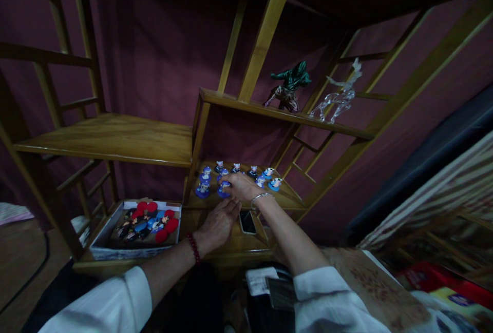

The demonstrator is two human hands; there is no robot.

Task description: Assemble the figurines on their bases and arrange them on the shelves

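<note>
My right hand (243,186) reaches over the lower shelf, its fingers closed on a small purple figurine (223,190) that they partly cover. Just below it, my left hand (219,221) lies with its fingers stretched forward by the shelf's front edge, holding nothing I can see. Around my right hand stand several small figurines in rows: a purple one (202,188) at the left, a dark-based one (219,167) at the back, and a blue-based one (275,184) at the right. A smartphone (247,222) lies beneath my right wrist.
A shallow box (99,243) of red, blue and black figurines sits at the left. Higher up, a green-and-brown figure (290,86) and a clear deer figurine (339,98) stand on another shelf (246,105). Wooden posts frame the unit. A cardboard piece (370,287) lies at the lower right.
</note>
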